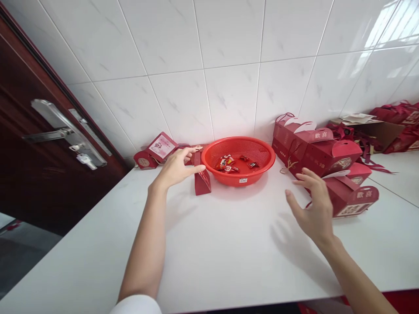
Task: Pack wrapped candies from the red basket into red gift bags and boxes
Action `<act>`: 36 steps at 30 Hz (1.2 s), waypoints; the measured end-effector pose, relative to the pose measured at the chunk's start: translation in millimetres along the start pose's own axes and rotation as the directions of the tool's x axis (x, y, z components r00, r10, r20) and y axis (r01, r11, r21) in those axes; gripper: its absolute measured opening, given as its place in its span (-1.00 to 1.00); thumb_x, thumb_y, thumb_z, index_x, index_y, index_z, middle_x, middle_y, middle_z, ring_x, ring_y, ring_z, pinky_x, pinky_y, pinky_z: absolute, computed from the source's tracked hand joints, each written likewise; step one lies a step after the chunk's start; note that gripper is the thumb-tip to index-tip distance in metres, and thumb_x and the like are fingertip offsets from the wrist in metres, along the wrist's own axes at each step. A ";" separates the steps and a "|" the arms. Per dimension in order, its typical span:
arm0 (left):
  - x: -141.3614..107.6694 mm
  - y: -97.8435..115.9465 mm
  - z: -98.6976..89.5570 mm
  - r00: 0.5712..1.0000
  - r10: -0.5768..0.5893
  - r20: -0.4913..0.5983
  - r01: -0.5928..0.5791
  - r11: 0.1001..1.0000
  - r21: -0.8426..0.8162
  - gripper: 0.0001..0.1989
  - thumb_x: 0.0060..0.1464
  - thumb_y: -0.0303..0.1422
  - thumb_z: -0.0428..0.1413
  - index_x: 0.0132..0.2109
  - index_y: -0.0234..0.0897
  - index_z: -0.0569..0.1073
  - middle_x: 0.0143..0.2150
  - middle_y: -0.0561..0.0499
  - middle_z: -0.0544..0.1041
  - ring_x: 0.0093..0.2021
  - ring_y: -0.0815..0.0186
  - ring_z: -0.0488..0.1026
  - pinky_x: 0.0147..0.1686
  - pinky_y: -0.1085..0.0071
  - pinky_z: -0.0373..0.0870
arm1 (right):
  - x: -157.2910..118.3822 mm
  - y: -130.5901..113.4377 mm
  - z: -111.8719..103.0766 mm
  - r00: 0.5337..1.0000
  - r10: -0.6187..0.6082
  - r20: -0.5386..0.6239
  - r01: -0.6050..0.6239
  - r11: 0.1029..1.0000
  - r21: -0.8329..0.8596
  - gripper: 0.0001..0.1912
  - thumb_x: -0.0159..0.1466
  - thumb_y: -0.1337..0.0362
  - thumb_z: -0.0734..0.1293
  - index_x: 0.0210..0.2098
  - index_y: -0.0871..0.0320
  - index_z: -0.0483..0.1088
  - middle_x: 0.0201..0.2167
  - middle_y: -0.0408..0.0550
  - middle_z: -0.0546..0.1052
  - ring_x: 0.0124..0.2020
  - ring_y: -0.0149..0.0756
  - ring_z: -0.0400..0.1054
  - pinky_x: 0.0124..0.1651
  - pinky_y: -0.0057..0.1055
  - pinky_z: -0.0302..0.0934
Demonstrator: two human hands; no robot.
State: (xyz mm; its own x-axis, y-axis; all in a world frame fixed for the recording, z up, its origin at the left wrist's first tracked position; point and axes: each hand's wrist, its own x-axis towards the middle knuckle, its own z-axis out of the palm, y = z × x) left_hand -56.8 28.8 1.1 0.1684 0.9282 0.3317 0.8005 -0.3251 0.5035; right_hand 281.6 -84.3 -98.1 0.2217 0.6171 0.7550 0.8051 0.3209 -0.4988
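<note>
Round red plastic basket, mesh-walled, at twelve o'clock on smooth white table, small wrapped sweets inside. Left hand, at ten, thumb and fingers parted, partly blocks view of narrow red box; contact seems unclear. Right hand, at two, fingers wide, near stacked red cartons printed "歡喜".

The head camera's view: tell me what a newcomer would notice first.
The bright red plastic basket probably catches the eye first, standing near the tiled wall with a few wrapped candies inside. Next come the dark red gift boxes stacked to its right, and the open left hand and right hand raised above the white table.
</note>
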 end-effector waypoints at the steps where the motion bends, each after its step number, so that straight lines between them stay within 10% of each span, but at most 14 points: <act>1: 0.9 -0.7 2.6 1.000 -0.015 0.026 0.014 0.999 0.036 -0.33 -0.12 0.01 0.33 0.10 -0.22 0.46 0.07 -0.17 0.54 0.01 0.06 0.54 0.02 0.16 0.52 | 1.4 -3.4 5.8 0.999 -0.031 0.044 0.030 0.999 0.023 -0.66 0.35 0.11 0.25 0.07 0.06 0.33 0.15 0.24 0.44 0.29 0.18 0.27 0.23 0.23 0.24; 11: 8.8 -14.2 4.4 0.994 -0.108 -0.018 0.108 0.994 0.001 -0.56 0.04 -0.33 0.08 0.09 -0.25 0.47 -0.09 -0.12 0.62 -0.06 0.09 0.58 0.01 0.16 0.49 | 27.1 -22.4 30.4 0.922 -0.269 0.278 0.208 0.951 0.230 -0.74 0.39 0.21 0.24 0.06 0.05 0.31 -0.24 0.07 0.58 0.35 0.04 0.25 0.26 0.10 0.23; 17: -4.2 -2.1 -20.0 0.997 0.027 0.071 -0.010 0.973 -0.229 -0.71 -0.01 -0.19 0.18 -0.18 -0.25 0.58 -0.12 -0.10 0.65 -0.10 0.10 0.60 -0.04 0.20 0.55 | 22.5 -26.3 37.3 0.907 -0.206 0.368 0.041 0.911 0.410 -0.74 0.38 0.18 0.29 0.05 0.03 0.35 -0.39 -0.07 0.57 0.07 0.01 0.50 0.14 0.01 0.34; 23: -20.9 42.7 -9.1 0.947 0.303 0.110 -0.252 0.908 -0.335 -0.77 0.14 -0.19 0.16 -0.26 -0.25 0.60 -0.25 -0.04 0.64 -0.21 0.22 0.56 -0.12 0.33 0.54 | 11.8 -30.2 40.4 0.805 -0.125 0.580 -0.312 0.742 0.593 -0.67 0.37 0.02 0.33 0.02 0.05 0.40 0.02 0.05 0.55 -0.43 -0.34 0.46 -0.26 -0.24 0.45; 28: -21.7 61.3 22.3 0.886 0.464 -0.016 -0.437 0.822 -0.365 -0.76 0.28 -0.29 0.07 -0.32 -0.25 0.55 -0.25 -0.05 0.61 -0.19 0.26 0.54 -0.10 0.34 0.50 | 22.3 -28.2 32.9 0.818 -0.054 0.572 -0.433 0.597 0.675 -0.61 0.37 -0.10 0.29 -0.22 0.11 0.46 -0.42 -0.12 0.48 -0.51 -0.37 0.33 -0.41 -0.35 0.35; 36: -18.3 60.8 48.5 0.885 0.376 0.274 -0.216 0.854 -0.473 -0.79 0.21 -0.25 0.18 -0.13 -0.25 0.64 -0.12 -0.09 0.63 -0.11 0.20 0.55 -0.04 0.29 0.50 | 27.0 -20.9 32.2 0.819 0.114 0.562 -0.498 0.627 0.599 -0.48 0.31 -0.18 0.33 -0.51 0.12 0.32 -0.62 -0.18 0.36 -0.55 -0.39 0.25 -0.41 -0.41 0.20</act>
State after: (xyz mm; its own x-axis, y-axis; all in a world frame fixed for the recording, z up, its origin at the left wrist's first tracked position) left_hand 16.7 0.8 -13.1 0.6078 0.7490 0.2639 0.3757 -0.5640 0.7354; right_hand 253.1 -51.2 -81.0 -0.0358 0.9460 0.3223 0.0654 0.3240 -0.9438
